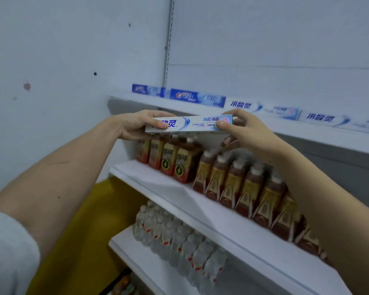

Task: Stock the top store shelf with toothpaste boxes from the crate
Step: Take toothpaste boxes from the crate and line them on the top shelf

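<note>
A long white and blue toothpaste box (192, 124) is held level just below the front edge of the top shelf (320, 133). My left hand (136, 124) grips its left end, thumb on the front face. My right hand (241, 128) pinches its right end. On the top shelf stand two blue toothpaste boxes (197, 97) at the left and white toothpaste boxes (262, 109) further right, in a row along the back. The crate is out of view.
The second shelf (179, 194) carries brown and yellow drink bottles (239, 182). Clear water bottles (179, 241) fill the shelf below it. A white wall (51, 81) closes the left side, with a yellow surface (90, 226) low down beside the shelving.
</note>
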